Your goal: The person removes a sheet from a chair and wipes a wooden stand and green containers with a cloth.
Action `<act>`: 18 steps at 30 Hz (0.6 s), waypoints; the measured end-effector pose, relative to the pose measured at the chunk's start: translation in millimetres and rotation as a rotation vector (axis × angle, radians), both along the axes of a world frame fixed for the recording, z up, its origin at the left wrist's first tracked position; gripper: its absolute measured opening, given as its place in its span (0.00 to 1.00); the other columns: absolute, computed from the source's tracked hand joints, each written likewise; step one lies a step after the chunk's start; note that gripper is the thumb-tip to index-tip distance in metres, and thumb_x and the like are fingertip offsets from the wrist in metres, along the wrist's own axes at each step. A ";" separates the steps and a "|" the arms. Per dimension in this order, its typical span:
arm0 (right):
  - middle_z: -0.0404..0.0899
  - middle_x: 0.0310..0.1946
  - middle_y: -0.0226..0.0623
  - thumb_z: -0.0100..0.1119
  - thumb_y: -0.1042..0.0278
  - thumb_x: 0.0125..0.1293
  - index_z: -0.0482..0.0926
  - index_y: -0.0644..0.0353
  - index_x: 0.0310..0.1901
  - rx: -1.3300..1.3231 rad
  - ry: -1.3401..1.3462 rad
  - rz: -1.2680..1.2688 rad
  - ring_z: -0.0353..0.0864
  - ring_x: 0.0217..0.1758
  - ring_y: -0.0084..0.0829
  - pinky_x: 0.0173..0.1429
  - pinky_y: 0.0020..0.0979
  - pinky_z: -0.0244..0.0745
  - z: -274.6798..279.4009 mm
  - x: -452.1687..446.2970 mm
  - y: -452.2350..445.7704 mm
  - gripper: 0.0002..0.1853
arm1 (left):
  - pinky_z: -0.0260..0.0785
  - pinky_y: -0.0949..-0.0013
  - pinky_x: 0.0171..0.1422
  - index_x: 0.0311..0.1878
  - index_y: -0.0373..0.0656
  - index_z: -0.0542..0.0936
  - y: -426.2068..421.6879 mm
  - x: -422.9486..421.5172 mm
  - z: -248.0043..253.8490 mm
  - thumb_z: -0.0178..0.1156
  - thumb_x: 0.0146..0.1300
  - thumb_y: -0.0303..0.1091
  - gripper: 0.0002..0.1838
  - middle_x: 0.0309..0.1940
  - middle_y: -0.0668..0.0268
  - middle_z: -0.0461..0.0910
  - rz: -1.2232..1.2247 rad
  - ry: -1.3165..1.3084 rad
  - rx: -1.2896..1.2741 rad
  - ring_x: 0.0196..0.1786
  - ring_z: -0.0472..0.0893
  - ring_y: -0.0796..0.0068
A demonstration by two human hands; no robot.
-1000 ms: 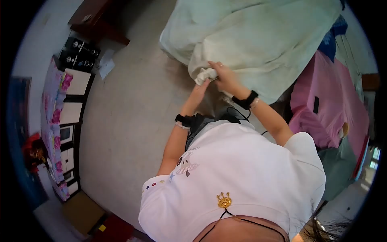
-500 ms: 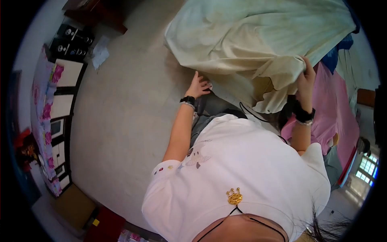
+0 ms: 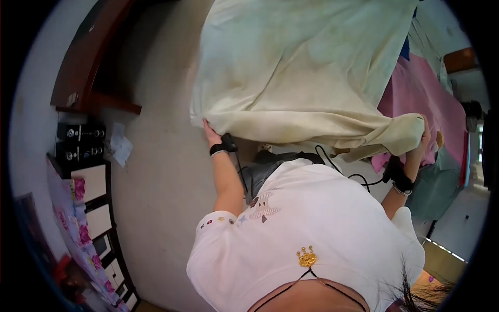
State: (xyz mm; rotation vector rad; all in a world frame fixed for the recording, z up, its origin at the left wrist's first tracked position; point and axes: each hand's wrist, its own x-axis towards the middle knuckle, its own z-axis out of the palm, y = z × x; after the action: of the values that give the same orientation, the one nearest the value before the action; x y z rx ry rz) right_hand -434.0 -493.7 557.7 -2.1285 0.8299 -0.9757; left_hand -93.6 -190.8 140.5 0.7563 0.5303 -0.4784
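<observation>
A large pale cream-green cloth (image 3: 306,67) with yellowish stains spreads out in front of me. Its near edge is gathered in a long fold. At that edge's left corner is my left hand (image 3: 211,136), closed on the fabric, with most of its fingers hidden by it. My right hand (image 3: 425,136) grips a bunched part of the same edge on the right, its fingers partly behind the cloth. Both wrists wear dark bands. A black cord (image 3: 332,165) loops between my body and the cloth.
Pink fabric (image 3: 421,93) and grey-green fabric (image 3: 434,182) lie to the right. On the left stand black speakers (image 3: 80,143), papers (image 3: 120,145), dark red wooden furniture (image 3: 86,57) and a cabinet under a floral cover (image 3: 86,234). Pale floor (image 3: 161,208) runs along my left.
My left hand was apart from the cloth with its fingers spread; now it is closed on the left corner. The cloth has been pulled flatter, and my right hand has moved lower and outward.
</observation>
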 end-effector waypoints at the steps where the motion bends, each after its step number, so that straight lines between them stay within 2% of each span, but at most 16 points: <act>1: 0.69 0.29 0.26 0.46 0.80 0.50 0.70 0.64 0.35 0.004 -0.007 -0.012 0.66 0.32 0.16 0.37 0.16 0.61 -2.4 -0.7 -1.5 0.09 | 0.58 0.63 0.55 0.53 0.42 0.64 8.5 17.0 25.2 0.42 0.56 0.54 0.28 0.52 0.62 0.65 -0.123 -0.015 -0.037 0.53 0.65 0.63; 2: 0.70 0.30 0.26 0.46 0.79 0.50 0.70 0.64 0.36 -0.032 0.030 -0.048 0.67 0.33 0.17 0.38 0.17 0.61 -6.6 -1.6 -4.3 0.09 | 0.58 0.66 0.55 0.51 0.39 0.65 12.4 32.4 48.9 0.44 0.58 0.50 0.26 0.50 0.61 0.67 -0.245 -0.033 -0.074 0.51 0.67 0.64; 3: 0.70 0.30 0.27 0.46 0.79 0.50 0.70 0.64 0.37 -0.067 0.068 -0.083 0.67 0.34 0.17 0.39 0.17 0.62 -10.7 -0.8 -6.8 0.10 | 0.58 0.66 0.55 0.51 0.39 0.65 13.3 48.1 67.0 0.44 0.58 0.50 0.26 0.50 0.61 0.67 -0.256 -0.040 -0.070 0.51 0.67 0.64; 5: 0.71 0.31 0.28 0.46 0.78 0.51 0.70 0.63 0.39 -0.022 0.029 -0.130 0.68 0.35 0.18 0.40 0.18 0.62 -33.7 -14.9 -25.1 0.11 | 0.61 0.70 0.51 0.47 0.34 0.67 6.1 77.9 105.0 0.45 0.59 0.46 0.23 0.41 0.60 0.73 -0.244 -0.218 0.038 0.43 0.72 0.68; 7: 0.72 0.33 0.31 0.46 0.78 0.53 0.70 0.65 0.40 0.053 0.036 -0.217 0.69 0.36 0.20 0.42 0.20 0.63 -53.2 -34.9 -38.4 0.11 | 0.62 0.69 0.49 0.46 0.34 0.69 -8.8 93.2 183.0 0.47 0.58 0.42 0.20 0.40 0.61 0.72 -0.282 -0.574 0.299 0.42 0.72 0.70; 9: 0.73 0.35 0.33 0.45 0.76 0.54 0.69 0.65 0.41 0.034 0.087 -0.335 0.70 0.37 0.23 0.43 0.22 0.64 -88.0 -57.3 -44.0 0.12 | 0.62 0.72 0.47 0.43 0.32 0.71 -28.2 128.2 220.9 0.48 0.58 0.40 0.18 0.38 0.62 0.73 -0.302 -0.749 0.492 0.41 0.71 0.74; 11: 0.73 0.36 0.34 0.45 0.72 0.56 0.69 0.64 0.43 0.034 0.196 -0.415 0.70 0.39 0.24 0.43 0.24 0.64 -109.3 -69.4 -20.7 0.13 | 0.63 0.75 0.40 0.38 0.31 0.73 -36.0 143.4 278.2 0.49 0.58 0.40 0.18 0.33 0.64 0.75 -0.300 -1.000 0.738 0.35 0.72 0.76; 13: 0.72 0.39 0.35 0.44 0.68 0.57 0.68 0.62 0.44 0.145 0.206 -0.523 0.69 0.41 0.26 0.43 0.25 0.64 -108.3 -51.1 28.1 0.14 | 0.63 0.75 0.40 0.37 0.30 0.73 -34.2 168.8 308.2 0.49 0.58 0.41 0.19 0.32 0.64 0.75 -0.281 -1.013 0.744 0.35 0.72 0.76; 15: 0.70 0.42 0.35 0.43 0.67 0.57 0.68 0.61 0.46 0.322 0.084 -0.646 0.69 0.42 0.28 0.45 0.25 0.63 -115.2 -33.6 84.7 0.15 | 0.63 0.75 0.40 0.37 0.29 0.73 -14.3 197.7 316.3 0.48 0.58 0.41 0.20 0.31 0.63 0.75 -0.271 -1.041 0.745 0.34 0.72 0.76; 18: 0.70 0.43 0.37 0.44 0.67 0.57 0.67 0.62 0.48 0.307 0.044 -0.780 0.68 0.44 0.30 0.49 0.26 0.61 -147.4 -32.2 129.9 0.17 | 0.63 0.74 0.39 0.37 0.28 0.73 -9.9 217.6 306.9 0.46 0.59 0.44 0.22 0.31 0.62 0.75 -0.293 -1.080 0.747 0.34 0.72 0.76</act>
State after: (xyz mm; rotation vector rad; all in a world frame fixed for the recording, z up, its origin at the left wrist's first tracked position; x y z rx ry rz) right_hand -466.2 -363.8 410.3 -1.5668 1.7750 -1.0713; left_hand 124.1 -200.7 447.4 1.6623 -0.4675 -0.0642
